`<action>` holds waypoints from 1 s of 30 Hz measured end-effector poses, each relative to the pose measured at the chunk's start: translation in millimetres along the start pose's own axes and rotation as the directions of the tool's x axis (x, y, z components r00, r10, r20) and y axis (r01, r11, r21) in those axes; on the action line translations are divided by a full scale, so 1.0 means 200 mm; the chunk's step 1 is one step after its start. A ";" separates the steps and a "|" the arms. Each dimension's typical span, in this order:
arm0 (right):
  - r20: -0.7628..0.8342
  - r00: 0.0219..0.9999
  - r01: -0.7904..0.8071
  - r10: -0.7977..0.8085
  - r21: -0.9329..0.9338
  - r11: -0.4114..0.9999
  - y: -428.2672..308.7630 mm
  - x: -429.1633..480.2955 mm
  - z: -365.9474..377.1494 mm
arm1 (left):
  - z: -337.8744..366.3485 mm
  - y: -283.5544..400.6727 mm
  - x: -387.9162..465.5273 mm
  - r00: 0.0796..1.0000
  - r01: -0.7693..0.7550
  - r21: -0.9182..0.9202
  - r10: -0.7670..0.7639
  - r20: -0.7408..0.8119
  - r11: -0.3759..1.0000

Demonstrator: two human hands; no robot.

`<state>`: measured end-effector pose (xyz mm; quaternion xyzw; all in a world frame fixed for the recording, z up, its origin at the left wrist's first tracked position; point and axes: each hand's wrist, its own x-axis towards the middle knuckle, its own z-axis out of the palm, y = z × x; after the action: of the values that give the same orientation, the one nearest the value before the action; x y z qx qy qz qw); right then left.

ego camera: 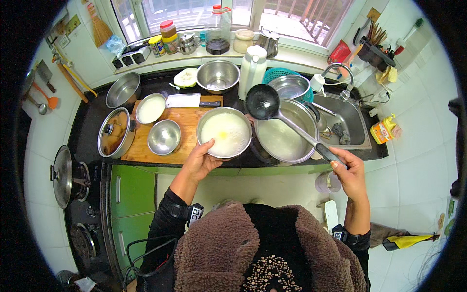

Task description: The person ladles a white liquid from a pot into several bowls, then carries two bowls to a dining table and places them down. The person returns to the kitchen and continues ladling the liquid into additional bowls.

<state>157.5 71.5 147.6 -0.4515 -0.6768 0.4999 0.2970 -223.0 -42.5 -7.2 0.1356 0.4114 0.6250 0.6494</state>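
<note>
My left hand (200,160) grips the near rim of a metal bowl (230,133) of whitish liquid, its thumb over the edge. A yellowish spot shows on the liquid's surface. In my right hand (348,171) is the handle of a black ladle (263,102), its bowl raised over the gap between the metal bowl and a steel pot (316,144). Pale, cloudy liquid stands in that pot. On a wooden cutting board (189,126) are a smaller bowl of white liquid (150,109), a small steel bowl (164,137) and a cleaver (184,100).
A glass-lidded pot (116,133) stands left of the board. Behind are a steel basin (218,75), a cut piece of melon or gourd (186,78) and a white jug (251,71). A sink (352,120) with a faucet (344,78) lies right; a stove (84,219) lies left.
</note>
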 end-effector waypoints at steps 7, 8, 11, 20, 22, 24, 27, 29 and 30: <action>0.252 0.938 0.298 -0.237 -0.242 0.923 -0.09 0.02 0.09 | 0.05 0.00 -0.01 0.998 -0.047 0.022 0.047 0.034 0.999; 0.267 0.923 0.346 -0.277 -0.258 0.902 -0.09 0.02 0.11 | 0.05 0.00 -0.01 0.998 -0.044 0.037 0.043 0.044 0.998; 0.351 0.884 0.429 -0.309 -0.349 0.833 -0.12 0.03 0.13 | 0.05 -0.01 -0.01 0.997 -0.042 0.043 0.040 0.059 0.998; 0.426 0.832 0.544 -0.355 -0.501 0.673 -0.16 0.04 0.18 | 0.08 -0.01 -0.02 0.992 -0.028 -0.015 0.030 0.126 0.999; 0.431 0.828 0.550 -0.358 -0.506 0.664 -0.16 0.04 0.19 | 0.09 -0.01 -0.02 0.993 -0.031 -0.010 0.032 0.115 0.999; 0.435 0.833 0.542 -0.343 -0.513 0.665 -0.17 0.05 0.19 | 0.10 -0.01 -0.03 0.993 -0.041 -0.007 0.042 0.108 0.999; 0.452 0.846 0.507 -0.283 -0.517 0.690 -0.18 0.08 0.19 | 0.10 -0.01 -0.03 0.993 -0.059 -0.005 0.060 0.098 0.998; 0.433 0.879 0.401 -0.202 -0.439 0.804 -0.18 0.10 0.19 | 0.10 -0.01 -0.03 0.993 -0.060 -0.011 0.061 0.104 0.998; 0.429 0.890 0.343 -0.157 -0.402 0.849 -0.18 0.12 0.19 | 0.10 -0.02 -0.02 0.993 -0.064 -0.011 0.065 0.096 0.998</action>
<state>104.5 73.9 167.3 -0.3100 -0.8753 0.3557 0.1062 -206.3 -41.1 4.3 0.1764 0.3723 0.6401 0.6485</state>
